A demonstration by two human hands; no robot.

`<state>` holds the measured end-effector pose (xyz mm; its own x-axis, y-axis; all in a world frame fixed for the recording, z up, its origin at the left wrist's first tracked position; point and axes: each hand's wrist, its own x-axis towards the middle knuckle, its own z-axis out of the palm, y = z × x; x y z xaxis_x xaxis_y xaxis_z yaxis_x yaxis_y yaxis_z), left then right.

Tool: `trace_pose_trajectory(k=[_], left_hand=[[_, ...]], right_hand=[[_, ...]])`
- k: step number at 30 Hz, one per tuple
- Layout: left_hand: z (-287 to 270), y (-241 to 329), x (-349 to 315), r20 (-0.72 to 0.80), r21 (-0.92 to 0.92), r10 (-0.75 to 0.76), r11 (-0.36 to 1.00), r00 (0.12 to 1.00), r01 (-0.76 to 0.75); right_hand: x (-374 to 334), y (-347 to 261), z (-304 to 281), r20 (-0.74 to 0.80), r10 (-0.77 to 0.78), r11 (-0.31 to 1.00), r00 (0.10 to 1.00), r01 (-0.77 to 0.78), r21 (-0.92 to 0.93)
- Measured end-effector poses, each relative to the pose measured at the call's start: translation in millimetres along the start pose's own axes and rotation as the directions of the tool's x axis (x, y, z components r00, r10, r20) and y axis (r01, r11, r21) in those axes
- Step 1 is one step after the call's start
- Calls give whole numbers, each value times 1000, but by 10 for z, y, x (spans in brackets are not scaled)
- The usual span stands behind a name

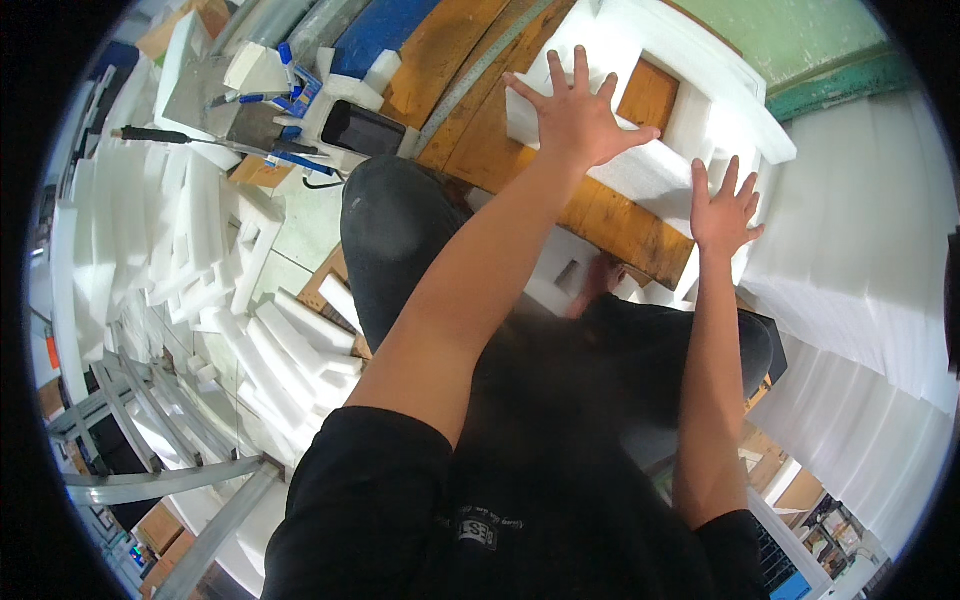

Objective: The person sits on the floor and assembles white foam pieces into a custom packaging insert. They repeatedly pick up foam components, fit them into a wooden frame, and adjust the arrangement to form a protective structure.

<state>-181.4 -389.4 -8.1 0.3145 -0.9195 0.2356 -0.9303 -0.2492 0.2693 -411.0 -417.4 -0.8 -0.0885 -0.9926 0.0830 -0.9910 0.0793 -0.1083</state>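
My left hand (pixel 578 115) lies flat with fingers spread on a long white foam strip (pixel 640 165) that rests across a wooden board (pixel 610 215). My right hand (pixel 725 210) is also open, fingers apart, pressed against the right end of the white foam frame (pixel 730 100) around the board. Neither hand grips anything. My knees in dark trousers (pixel 400 230) sit just below the board.
Several cut white foam pieces (pixel 200 250) are stacked at the left. A dark phone (pixel 362 128), pens and a long tool (pixel 190 138) lie on a cluttered surface at the upper left. Large white foam sheets (pixel 860 280) fill the right. Metal bars (pixel 150 420) stand at the lower left.
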Motion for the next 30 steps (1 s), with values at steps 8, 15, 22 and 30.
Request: trace_pose_trajectory(k=[8, 15, 22, 30], left_hand=[[48, -6, 19, -22, 58, -8, 998, 1000, 10], [68, 20, 4, -54, 59, 6, 998, 999, -2], [42, -5, -32, -38, 63, 8, 998, 999, -5], [70, 3, 6, -29, 53, 20, 998, 999, -19]], right_hand=[[-56, 26, -23, -3, -23, 1000, 1000, 23, -8], [-44, 18, -39, -1, -16, 1000, 1000, 16, 18], [19, 30, -54, 13, -34, 999, 999, 34, 15], [27, 12, -65, 30, -22, 1000, 999, 21, 21]])
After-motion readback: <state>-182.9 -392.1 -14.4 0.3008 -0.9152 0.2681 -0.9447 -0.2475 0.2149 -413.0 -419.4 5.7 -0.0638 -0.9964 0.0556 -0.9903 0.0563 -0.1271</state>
